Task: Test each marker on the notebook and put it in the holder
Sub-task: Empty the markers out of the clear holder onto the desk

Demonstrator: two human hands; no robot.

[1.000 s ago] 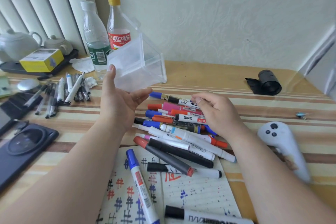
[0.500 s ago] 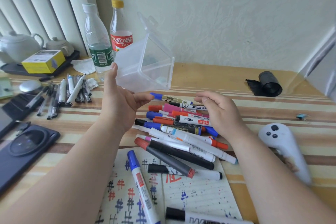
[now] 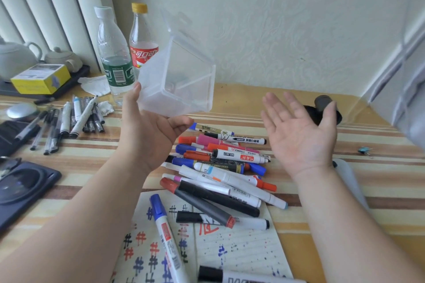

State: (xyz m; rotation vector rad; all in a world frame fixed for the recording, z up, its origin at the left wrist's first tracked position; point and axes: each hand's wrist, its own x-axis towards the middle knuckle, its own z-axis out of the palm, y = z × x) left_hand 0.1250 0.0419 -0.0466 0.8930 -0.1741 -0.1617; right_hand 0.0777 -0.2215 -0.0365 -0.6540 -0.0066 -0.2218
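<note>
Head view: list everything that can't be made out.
All in the head view.
White controller: mostly hidden behind the right forearm.
Black roll: partly covered by the right hand.
Black-capped marker: cut off by the bottom edge.
Notebook: left part under the left forearm, bottom cut off.
Grey object at the right edge: blurred, cut off.

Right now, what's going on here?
A person's left hand holds a clear plastic holder tilted up off the table; it looks empty. The right hand is open, palm up, above the pile of markers and holds nothing. The markers lie loose, some across the notebook, which already carries test marks.
</note>
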